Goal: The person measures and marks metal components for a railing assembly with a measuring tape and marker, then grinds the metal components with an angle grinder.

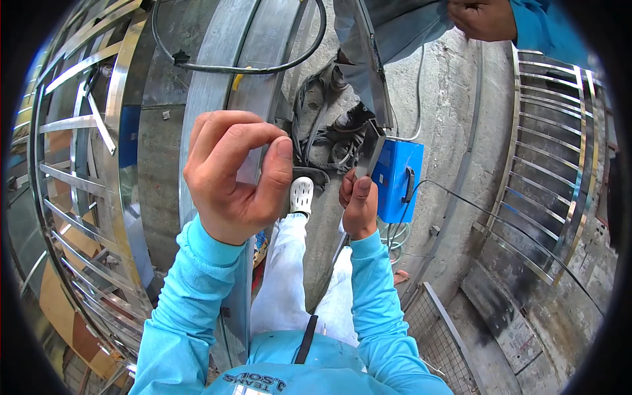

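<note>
My left hand (240, 172) is raised over the long metal beams (224, 79), its fingers curled and the thumb tip near the index fingertip. Whether something small sits between those fingertips cannot be made out. Lower and to the right, my right hand (359, 203) grips the lower end of a short grey metal piece (370, 153), which points up. The upper end of this piece is close to a long upright metal bar (376, 79). Just right of my right hand stands a blue box (398, 181) with a black handle.
Another person's hand (484, 18) and blue sleeve are at the top right. Metal frames with slats stand at left (122, 164) and right (546, 151). A black cable (250, 69) loops over the beams; another crosses the floor at right. Dark cloth or debris (322, 118) lies ahead.
</note>
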`<state>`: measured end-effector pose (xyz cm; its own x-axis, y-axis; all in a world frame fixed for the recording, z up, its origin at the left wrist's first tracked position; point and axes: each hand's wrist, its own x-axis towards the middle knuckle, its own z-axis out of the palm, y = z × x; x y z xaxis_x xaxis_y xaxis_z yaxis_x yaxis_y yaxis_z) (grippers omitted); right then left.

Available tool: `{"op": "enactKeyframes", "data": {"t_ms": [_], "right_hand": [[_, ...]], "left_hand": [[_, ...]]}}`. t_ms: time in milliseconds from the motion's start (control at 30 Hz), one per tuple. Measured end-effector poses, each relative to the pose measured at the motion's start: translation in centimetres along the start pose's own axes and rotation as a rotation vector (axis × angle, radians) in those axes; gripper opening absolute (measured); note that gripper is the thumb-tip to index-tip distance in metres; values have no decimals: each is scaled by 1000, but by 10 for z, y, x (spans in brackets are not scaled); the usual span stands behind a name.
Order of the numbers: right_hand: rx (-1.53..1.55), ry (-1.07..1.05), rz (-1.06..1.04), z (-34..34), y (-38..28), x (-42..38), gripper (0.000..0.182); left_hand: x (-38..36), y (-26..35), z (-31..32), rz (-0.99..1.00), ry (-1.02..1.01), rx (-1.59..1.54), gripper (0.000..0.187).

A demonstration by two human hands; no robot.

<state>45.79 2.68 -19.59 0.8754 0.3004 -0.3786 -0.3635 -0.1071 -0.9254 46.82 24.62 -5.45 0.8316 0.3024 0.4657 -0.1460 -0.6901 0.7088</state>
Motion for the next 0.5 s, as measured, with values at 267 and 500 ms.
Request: {"op": "enactKeyframes", "data": {"t_ms": [267,500], "right_hand": [[-3,-11,8,-1,-3,0,76],[20,-19,-1,0,-3,-3,75]], "left_hand": [[0,1,0,-9,4,9,6],[1,0,-1,4,0,21,6]]}}
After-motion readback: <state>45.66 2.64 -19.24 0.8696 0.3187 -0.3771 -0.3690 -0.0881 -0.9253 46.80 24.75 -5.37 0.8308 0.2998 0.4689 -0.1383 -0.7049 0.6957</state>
